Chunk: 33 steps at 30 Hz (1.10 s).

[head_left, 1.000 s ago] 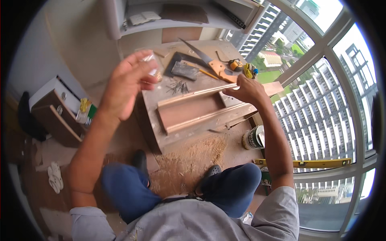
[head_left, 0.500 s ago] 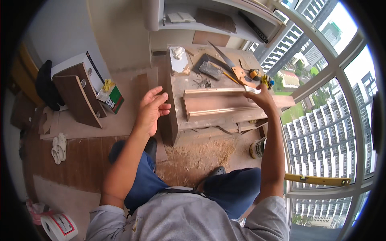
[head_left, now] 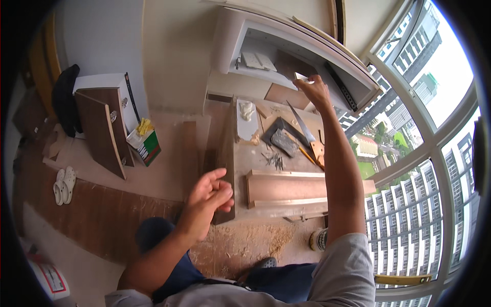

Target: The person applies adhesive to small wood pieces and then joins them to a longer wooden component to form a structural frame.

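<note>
My right hand (head_left: 314,92) is raised in front of the open white wall cabinet (head_left: 226,46), its fingers closed on a small white flat piece (head_left: 302,78). What that piece is made of I cannot make out. Low at the left side of the dusty workbench (head_left: 240,158), my left hand (head_left: 207,199) is held in the air with loosely curled fingers apart and nothing visible in them. A long wooden trough (head_left: 286,188) lies across the bench below my right forearm, which hides part of it. Behind it are a handsaw (head_left: 303,123) and a yellow pencil (head_left: 307,155).
A white board with a whitish lump (head_left: 247,111) and a dark scraper-like slab (head_left: 284,142) lie on the bench. Brown panels (head_left: 97,123) and a green-white box (head_left: 146,148) stand at left. Wood shavings (head_left: 276,240) cover the floor; windows line the right, with a yellow level (head_left: 404,279).
My right hand has risen from the trough's far right end toward the cabinet, carrying the white piece. The view has tilted upward. My left hand stays loosely curled, lower in view.
</note>
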{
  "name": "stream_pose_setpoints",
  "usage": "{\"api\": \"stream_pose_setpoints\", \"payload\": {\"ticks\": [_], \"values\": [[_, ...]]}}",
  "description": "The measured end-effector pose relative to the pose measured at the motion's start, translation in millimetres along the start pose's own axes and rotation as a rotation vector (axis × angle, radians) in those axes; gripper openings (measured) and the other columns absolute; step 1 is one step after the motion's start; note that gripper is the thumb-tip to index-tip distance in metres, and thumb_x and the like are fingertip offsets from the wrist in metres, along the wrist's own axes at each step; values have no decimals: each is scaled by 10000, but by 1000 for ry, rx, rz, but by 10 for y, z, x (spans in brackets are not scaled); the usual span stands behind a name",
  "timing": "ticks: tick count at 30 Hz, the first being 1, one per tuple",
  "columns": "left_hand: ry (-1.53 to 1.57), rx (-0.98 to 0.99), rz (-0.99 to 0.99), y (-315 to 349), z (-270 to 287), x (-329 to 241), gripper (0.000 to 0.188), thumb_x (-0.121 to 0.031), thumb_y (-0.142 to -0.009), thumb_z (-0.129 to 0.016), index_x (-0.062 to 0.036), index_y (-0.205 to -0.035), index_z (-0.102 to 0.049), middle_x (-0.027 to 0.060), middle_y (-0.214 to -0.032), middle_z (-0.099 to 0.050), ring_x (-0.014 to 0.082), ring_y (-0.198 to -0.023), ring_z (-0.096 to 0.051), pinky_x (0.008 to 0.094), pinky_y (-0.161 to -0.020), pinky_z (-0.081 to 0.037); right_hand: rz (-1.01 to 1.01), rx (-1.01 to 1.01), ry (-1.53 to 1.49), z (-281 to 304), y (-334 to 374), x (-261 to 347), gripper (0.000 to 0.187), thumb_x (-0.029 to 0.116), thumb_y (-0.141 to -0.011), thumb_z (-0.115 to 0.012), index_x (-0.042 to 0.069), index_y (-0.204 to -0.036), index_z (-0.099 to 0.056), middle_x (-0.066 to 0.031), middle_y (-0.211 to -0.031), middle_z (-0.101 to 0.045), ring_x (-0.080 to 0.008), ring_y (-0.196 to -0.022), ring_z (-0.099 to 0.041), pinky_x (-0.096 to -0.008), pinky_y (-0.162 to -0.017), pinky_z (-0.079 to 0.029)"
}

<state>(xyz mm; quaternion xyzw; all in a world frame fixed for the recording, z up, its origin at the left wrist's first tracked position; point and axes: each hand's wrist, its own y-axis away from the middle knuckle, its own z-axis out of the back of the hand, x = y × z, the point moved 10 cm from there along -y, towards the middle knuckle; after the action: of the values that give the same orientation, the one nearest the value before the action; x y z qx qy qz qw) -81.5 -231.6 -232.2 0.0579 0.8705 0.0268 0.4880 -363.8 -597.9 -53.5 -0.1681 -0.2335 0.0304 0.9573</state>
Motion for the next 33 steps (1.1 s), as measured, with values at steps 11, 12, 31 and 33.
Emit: {"api": "stream_pose_setpoints", "payload": {"ticks": [11,12,31,33], "values": [[154,-69,157,-7,272,-119,594,-131,-1017,-654,-21,-1555,-430,129,-1260,-622,168,-917,-698,333,-839,-572,606,274,9,-1177,-1541,-78,683,377,-769,-897,86,-1357,-708,-227,-1208,-768,-394,-1213,-698,-447,-1071,-533],[156,-79,128,-62,297,-155,598,-147,-1017,-658,-1,-1551,-432,133,-1257,-628,167,-912,-698,323,-834,-571,656,152,92,-1165,-1546,18,546,309,-854,-868,77,-1326,-723,-197,-1224,-767,-335,-1204,-710,-418,-1043,-543],[-734,121,-313,-386,-173,15,460,-180,-1031,-724,-3,-1435,-594,104,-1210,-657,170,-1064,-630,317,-918,-538,-1,166,-229,1051,3296,-1320,288,150,-979,-759,70,-1254,-730,-99,-1322,-726,-271,-1245,-682,-431,-1062,-510],[-745,109,-269,-579,-222,24,421,-171,-1041,-701,-24,-1426,-618,66,-1199,-641,137,-1071,-600,297,-964,-514,16,111,-136,1073,3619,-1303,283,100,-957,-752,64,-1237,-733,-121,-1352,-707,-296,-1277,-668,-422,-1066,-512]]}}
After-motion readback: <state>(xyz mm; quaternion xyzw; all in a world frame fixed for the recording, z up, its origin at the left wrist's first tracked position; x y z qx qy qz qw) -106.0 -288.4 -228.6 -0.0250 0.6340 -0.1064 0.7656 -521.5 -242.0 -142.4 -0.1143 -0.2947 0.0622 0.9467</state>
